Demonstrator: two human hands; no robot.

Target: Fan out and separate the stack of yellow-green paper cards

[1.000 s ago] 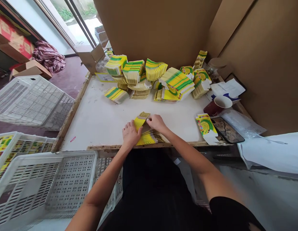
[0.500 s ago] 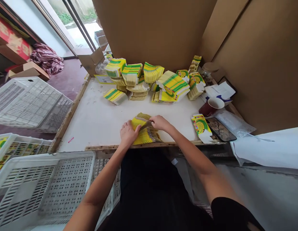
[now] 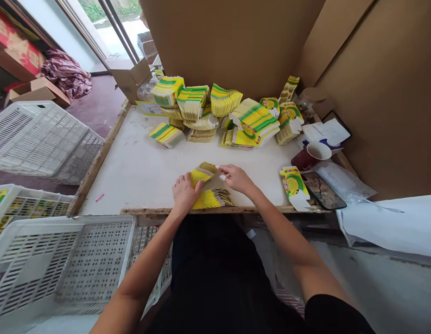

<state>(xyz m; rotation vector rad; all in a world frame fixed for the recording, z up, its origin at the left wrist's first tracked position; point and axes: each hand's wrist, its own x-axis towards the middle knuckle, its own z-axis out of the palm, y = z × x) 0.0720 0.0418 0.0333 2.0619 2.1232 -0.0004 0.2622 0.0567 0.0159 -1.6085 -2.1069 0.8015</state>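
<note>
A fanned row of flat yellow cartons [image 3: 208, 198] lies on the white tabletop near its front edge. My left hand [image 3: 184, 191] rests palm down on the row's left side, fingers stretched out and thumb lying across the yellow faces. At the row's right side my right hand [image 3: 236, 178] is pinched on the edge of one carton, whose grey-brown inner side [image 3: 217, 181] shows between the hands. Something white shows at the right fingertips; I cannot tell what it is.
Bundles of yellow-green cartons [image 3: 255, 118] are heaped along the back. To the right are a single carton [image 3: 294, 183], a phone [image 3: 323, 190] and a dark red mug [image 3: 307, 157]. White plastic crates [image 3: 97, 260] stand left of the table, and a cardboard wall [image 3: 229, 41] rises behind it.
My right hand has shifted slightly right and opened a gap in the row, baring more of a carton's inner side. My left hand stays on the row. The view has turned slightly.
</note>
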